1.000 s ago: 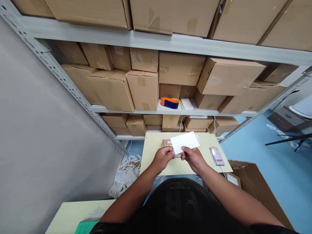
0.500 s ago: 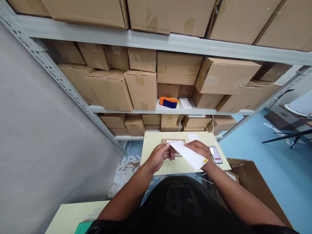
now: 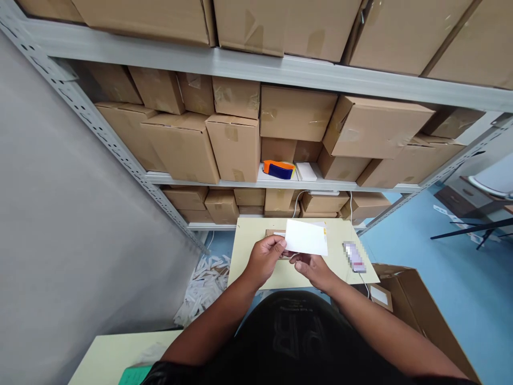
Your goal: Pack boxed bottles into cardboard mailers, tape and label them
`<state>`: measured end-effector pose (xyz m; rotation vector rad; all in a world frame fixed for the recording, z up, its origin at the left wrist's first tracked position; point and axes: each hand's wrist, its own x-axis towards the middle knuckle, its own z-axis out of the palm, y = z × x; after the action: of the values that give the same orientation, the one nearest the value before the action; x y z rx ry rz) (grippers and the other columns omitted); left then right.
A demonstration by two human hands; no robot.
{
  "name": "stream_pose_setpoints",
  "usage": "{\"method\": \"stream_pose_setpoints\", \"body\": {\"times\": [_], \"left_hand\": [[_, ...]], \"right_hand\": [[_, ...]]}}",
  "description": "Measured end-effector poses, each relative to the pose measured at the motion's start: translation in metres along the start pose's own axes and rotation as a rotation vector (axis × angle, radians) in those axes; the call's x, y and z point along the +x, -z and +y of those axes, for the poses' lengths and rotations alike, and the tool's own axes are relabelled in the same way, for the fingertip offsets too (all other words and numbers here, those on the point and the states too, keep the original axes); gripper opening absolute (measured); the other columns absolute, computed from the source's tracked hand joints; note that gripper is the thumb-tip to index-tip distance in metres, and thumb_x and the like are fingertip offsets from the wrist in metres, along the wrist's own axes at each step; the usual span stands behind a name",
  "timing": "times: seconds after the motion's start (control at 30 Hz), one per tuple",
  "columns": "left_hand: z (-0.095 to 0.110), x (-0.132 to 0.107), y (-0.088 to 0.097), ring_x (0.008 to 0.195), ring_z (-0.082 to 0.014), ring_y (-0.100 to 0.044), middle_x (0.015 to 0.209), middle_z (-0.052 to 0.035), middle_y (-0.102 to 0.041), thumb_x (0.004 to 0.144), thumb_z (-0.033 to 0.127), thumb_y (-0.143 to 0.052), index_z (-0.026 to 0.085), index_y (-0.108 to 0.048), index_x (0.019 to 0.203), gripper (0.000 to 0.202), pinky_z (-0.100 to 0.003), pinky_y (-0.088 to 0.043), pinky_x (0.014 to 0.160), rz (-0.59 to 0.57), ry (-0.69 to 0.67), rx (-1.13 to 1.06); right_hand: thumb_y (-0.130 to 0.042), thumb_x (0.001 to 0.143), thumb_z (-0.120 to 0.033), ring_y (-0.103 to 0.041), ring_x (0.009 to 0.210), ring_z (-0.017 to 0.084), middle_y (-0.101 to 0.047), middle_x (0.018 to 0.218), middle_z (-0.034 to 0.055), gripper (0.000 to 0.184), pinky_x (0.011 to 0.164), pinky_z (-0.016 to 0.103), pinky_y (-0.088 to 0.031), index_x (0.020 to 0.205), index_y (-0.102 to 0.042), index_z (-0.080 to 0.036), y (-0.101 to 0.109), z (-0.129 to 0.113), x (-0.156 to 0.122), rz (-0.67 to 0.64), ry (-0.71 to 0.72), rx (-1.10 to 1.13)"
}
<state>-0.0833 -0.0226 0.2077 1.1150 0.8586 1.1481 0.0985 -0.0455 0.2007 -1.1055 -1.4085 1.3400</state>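
Observation:
A flat white rectangular sheet (image 3: 306, 238), with a small yellow-orange mark by its right edge, is held up above the table. My left hand (image 3: 265, 259) pinches its lower left corner between thumb and fingers. Just below the sheet's lower edge is my right hand (image 3: 315, 270), its thumb and forefinger apart and its other fingers partly hidden; I cannot tell whether it touches the sheet. Behind the sheet and my left hand, a brown cardboard piece (image 3: 274, 232) lies mostly covered on the pale yellow table (image 3: 248, 272).
A phone (image 3: 353, 256) with a cable lies on the table's right side. Shelves (image 3: 240, 182) packed with cardboard boxes (image 3: 232, 147) stand ahead, with an orange-and-blue roll (image 3: 278, 169) on one. White strips (image 3: 206, 283) cover the floor at left; a large open carton (image 3: 420, 310) stands at right.
The sheet has turned from a slant to nearly level and tilted up. My right hand has let go of its right side and moved down and left below it; my left hand now pinches its corner.

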Motion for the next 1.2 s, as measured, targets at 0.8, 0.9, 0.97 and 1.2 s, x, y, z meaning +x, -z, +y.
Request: {"method": "stream_pose_setpoints", "body": {"times": [0.8, 0.9, 0.97, 1.2], "left_hand": [[0.011, 0.003, 0.009, 0.071, -0.0146, -0.06, 0.074, -0.0016, -0.067, 0.082, 0.033, -0.068, 0.016, -0.069, 0.082, 0.017, -0.027, -0.047, 0.069, 0.007, -0.019, -0.039], [0.016, 0.003, 0.009, 0.067, -0.0137, -0.058, 0.069, -0.0008, -0.066, 0.081, 0.031, -0.067, 0.016, -0.069, 0.079, 0.016, -0.027, -0.046, 0.067, -0.015, -0.006, -0.039], [0.018, 0.003, 0.009, 0.065, -0.0132, -0.057, 0.067, -0.0003, -0.065, 0.08, 0.031, -0.067, 0.016, -0.068, 0.076, 0.015, -0.027, -0.045, 0.067, -0.029, 0.002, -0.037], [0.016, 0.004, 0.012, 0.064, -0.0137, -0.057, 0.064, 0.0002, -0.064, 0.076, 0.03, -0.067, 0.016, -0.067, 0.073, 0.014, -0.027, -0.045, 0.067, -0.032, 0.056, -0.051]], "right_hand": [[-0.082, 0.076, -0.042, -0.06, 0.068, 0.018, -0.074, 0.087, 0.0064, 0.034, 0.054, 0.03, -0.05, 0.095, -0.073, -0.016, -0.014, -0.017, 0.008, 0.288, -0.07, 0.397], [-0.083, 0.074, -0.041, -0.061, 0.069, 0.019, -0.073, 0.085, 0.0063, 0.033, 0.052, 0.029, -0.049, 0.094, -0.073, -0.016, -0.014, -0.016, 0.007, 0.276, -0.081, 0.388], [-0.083, 0.074, -0.041, -0.06, 0.068, 0.019, -0.073, 0.084, 0.0064, 0.033, 0.052, 0.029, -0.05, 0.093, -0.073, -0.016, -0.014, -0.014, 0.007, 0.271, -0.088, 0.378], [-0.084, 0.073, -0.04, -0.06, 0.066, 0.018, -0.072, 0.08, 0.0057, 0.032, 0.051, 0.029, -0.05, 0.091, -0.074, -0.015, -0.014, -0.009, 0.01, 0.265, -0.115, 0.388]]}}
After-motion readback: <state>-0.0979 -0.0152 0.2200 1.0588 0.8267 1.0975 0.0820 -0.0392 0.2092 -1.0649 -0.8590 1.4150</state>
